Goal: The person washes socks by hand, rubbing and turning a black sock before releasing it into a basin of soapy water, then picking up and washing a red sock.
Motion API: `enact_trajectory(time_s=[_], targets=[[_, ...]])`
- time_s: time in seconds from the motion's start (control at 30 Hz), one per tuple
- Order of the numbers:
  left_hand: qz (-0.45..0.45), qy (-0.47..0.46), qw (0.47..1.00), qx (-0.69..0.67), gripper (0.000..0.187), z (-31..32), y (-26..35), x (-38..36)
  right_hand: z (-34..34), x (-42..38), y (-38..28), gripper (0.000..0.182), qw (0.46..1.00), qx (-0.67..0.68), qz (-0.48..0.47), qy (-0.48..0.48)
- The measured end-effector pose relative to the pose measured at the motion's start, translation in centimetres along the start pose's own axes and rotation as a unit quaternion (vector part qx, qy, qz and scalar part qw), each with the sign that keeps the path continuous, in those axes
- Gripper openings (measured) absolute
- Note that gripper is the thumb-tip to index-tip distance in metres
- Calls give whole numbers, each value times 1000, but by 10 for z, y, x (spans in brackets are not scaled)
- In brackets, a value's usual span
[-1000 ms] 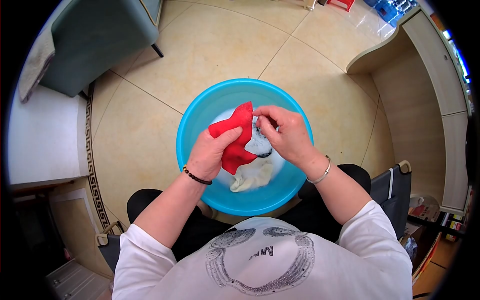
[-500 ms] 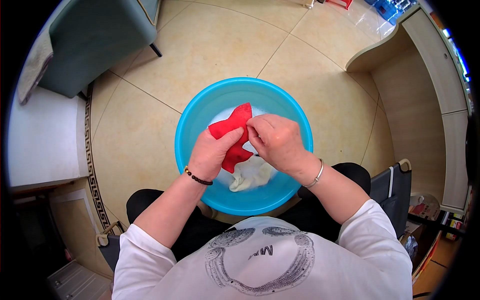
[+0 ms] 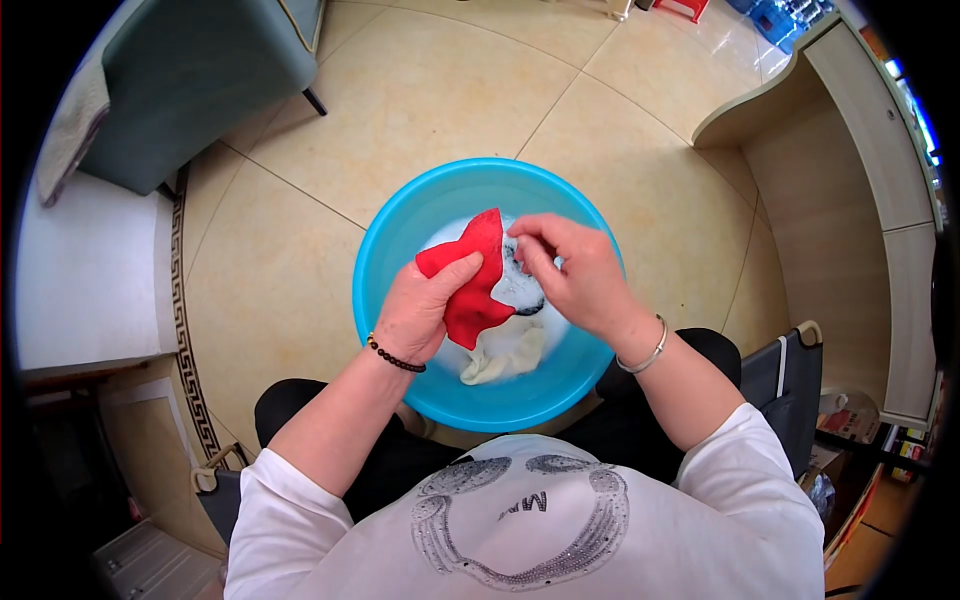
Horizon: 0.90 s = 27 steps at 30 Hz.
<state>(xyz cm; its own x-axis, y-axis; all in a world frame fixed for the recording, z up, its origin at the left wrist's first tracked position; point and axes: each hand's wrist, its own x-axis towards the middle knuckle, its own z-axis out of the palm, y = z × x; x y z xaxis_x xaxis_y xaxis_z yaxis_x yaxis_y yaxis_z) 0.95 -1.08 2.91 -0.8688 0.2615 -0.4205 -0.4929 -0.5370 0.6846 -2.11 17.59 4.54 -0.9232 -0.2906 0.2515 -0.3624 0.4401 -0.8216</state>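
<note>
1. Red cloth (image 3: 470,295) is in the left hand (image 3: 415,305), held above the inside of the basin (image 3: 359,290). The thumb lies across its face and closes the grip from the near side; the fingers are mostly hidden behind it. This hold seems meant to steady the piece while leaving its far corner and right edge free.

2. The right hand (image 3: 585,275) is beside that free edge, partly open: the fingers are bent and the thumb stands a little apart, with nothing seen between them. Whether a fingertip touches the edge I cannot tell. Coming from the opposite side, it can reach the cloth without crossing the left.

3. Below, in the basin, a pale cloth (image 3: 505,358) lies crumpled on the near side, among what look like white suds. A dark-marked piece (image 3: 528,290) lies farther in, partly covered by the red cloth. Holding the red one up keeps it apart from both, and the wide basin would probably catch any drips.

4. The basin stands on the tiled floor (image 3: 330,120), between the person's knees (image 3: 712,352), which puts it centrally below both hands and likely spares the arms a long reach.
</note>
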Motion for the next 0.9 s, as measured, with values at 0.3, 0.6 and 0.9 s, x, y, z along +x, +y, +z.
enact_trajectory(time_s=[0.3, 0.6, 0.9], targets=[[1, -2, 999, 47, 24, 3, -1, 1, 13, -5, 2, 6, 982, -113, -147, 33], [14, 18, 997, 76, 26, 6, -5, 2, 15, 1, 6, 11, 973, -163, -154, 56], [2, 0, 1000, -16, 25, -1, -1, 4, -10, 10, 3, 14, 951, 215, 223, -2]])
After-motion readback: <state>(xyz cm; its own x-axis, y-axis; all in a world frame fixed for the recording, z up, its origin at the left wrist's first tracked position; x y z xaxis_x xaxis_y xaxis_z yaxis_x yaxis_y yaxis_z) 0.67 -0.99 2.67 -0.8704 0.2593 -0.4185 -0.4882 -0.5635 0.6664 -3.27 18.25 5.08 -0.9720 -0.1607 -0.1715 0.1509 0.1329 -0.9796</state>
